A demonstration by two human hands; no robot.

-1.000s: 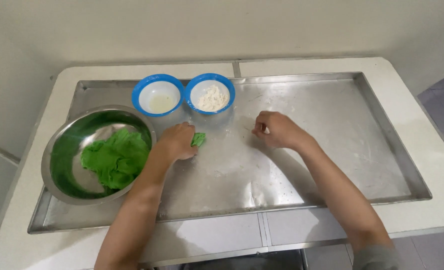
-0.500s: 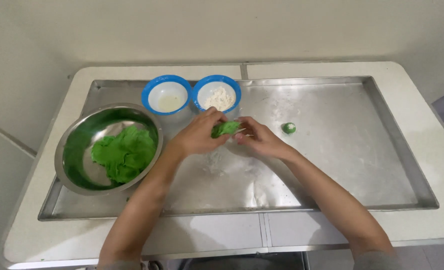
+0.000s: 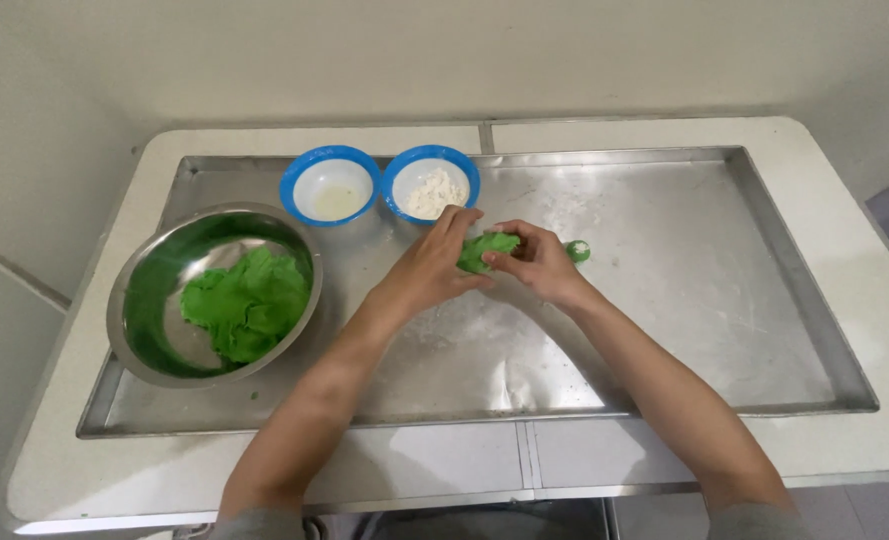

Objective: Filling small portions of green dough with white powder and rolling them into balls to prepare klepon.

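Steel first: at the left of the shallow stainless tray (image 3: 724,330) I see a round steel mixing bowl (image 3: 144,300) holding a ragged mass of green dough (image 3: 246,305). Farther back stand two blue-rimmed bowls, one with a pale liquid (image 3: 330,188), one with white flour (image 3: 431,187). At mid-tray my left hand (image 3: 429,268) and right hand (image 3: 536,262) meet around a small green dough lump (image 3: 486,249), fingers pinching it from both sides, just above the floured metal. A tiny green dough ball (image 3: 577,251) lies just right of them. I judge the lump soft, light, a bit tacky; best cradled with fingertips, not squeezed.
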